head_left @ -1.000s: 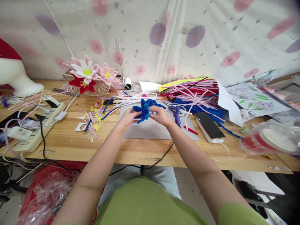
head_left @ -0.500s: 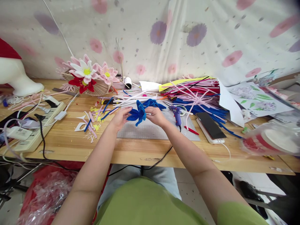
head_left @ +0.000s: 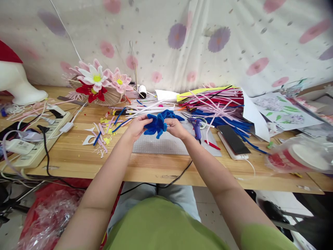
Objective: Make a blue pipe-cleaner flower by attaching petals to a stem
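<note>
A blue pipe-cleaner flower (head_left: 156,125) is held up between my two hands, over the grey cutting mat (head_left: 161,146). My left hand (head_left: 139,126) pinches its petals from the left side. From the right, my right hand (head_left: 175,127) has its fingers closed on the flower too; the fingertips are partly hidden behind the petals. More blue petals (head_left: 168,114) show just behind it, and I cannot tell whether they join the held flower. A purple glue gun (head_left: 195,127) lies on the mat to the right of my right hand.
Pink, red and blue pipe cleaners (head_left: 215,102) are heaped at the back. Scraps (head_left: 104,133) lie left of the mat. A phone (head_left: 234,139) and a bagged tub (head_left: 299,154) sit rightward. Finished flowers (head_left: 96,78) stand back left, near a power strip (head_left: 44,139). A black cord (head_left: 182,173) crosses the table's front edge.
The blue flower has turned and shifted slightly right, so its petals face me more. My left hand has moved a little right and in closer on the petals.
</note>
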A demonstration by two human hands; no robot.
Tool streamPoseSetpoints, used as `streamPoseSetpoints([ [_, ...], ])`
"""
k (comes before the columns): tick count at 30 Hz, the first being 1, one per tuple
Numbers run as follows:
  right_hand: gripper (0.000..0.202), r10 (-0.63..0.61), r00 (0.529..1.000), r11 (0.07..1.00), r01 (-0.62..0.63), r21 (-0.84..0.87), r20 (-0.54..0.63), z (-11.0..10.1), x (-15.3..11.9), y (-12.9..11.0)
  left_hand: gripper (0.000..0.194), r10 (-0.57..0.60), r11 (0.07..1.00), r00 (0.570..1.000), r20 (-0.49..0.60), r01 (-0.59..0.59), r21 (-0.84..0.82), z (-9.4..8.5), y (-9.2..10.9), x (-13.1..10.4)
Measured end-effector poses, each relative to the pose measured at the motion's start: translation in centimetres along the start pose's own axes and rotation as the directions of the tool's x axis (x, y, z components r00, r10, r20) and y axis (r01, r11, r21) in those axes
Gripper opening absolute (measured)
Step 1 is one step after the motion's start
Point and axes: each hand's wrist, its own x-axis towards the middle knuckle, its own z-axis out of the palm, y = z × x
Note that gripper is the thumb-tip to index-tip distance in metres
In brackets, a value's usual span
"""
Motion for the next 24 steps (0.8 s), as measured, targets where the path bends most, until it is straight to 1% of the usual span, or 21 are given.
streamPoseSetpoints([
  [5, 0.034, 0.007, 1.0, 1.0, -0.007, 0.002, 0.002, 0.1, 0.0, 0.3, 0.02, 0.075, 0.995, 0.997, -0.03, -0.073, 0.065, 0.1, 0.2, -0.5],
  [10, 0.037, 0.026, 1.0, 0.998, -0.027, 0.054, 0.01, 0.0, -0.2, 0.5, 0.027, 0.136, 0.983, 0.991, -0.011, -0.134, 0.128, 0.5, 0.5, -0.8],
  [15, 0.036, 0.039, 0.998, 0.996, -0.043, 0.079, 0.058, 0.0, -0.2, 0.5, 0.027, 0.113, 0.981, 0.993, 0.039, -0.118, 0.155, 0.6, 0.3, -0.7],
  [18, 0.033, 0.058, 0.996, 0.996, -0.062, 0.061, 0.073, 0.0, -0.2, 0.2, 0.028, 0.138, 0.973, 0.989, 0.058, -0.146, 0.181, 0.4, -0.1, -0.1],
  [21, 0.029, 0.05, 0.998, 0.998, -0.051, 0.021, 0.034, 0.1, -0.3, 0.0, 0.029, 0.17, 0.968, 0.985, 0.019, -0.171, 0.183, 0.5, -0.5, 0.3],
  [24, 0.026, 0.013, 1.0, 1.0, -0.013, -0.028, -0.004, 0.2, -0.4, -0.2, 0.032, 0.153, 0.979, 0.988, -0.028, -0.147, 0.141, 0.8, -0.7, 0.3],
])
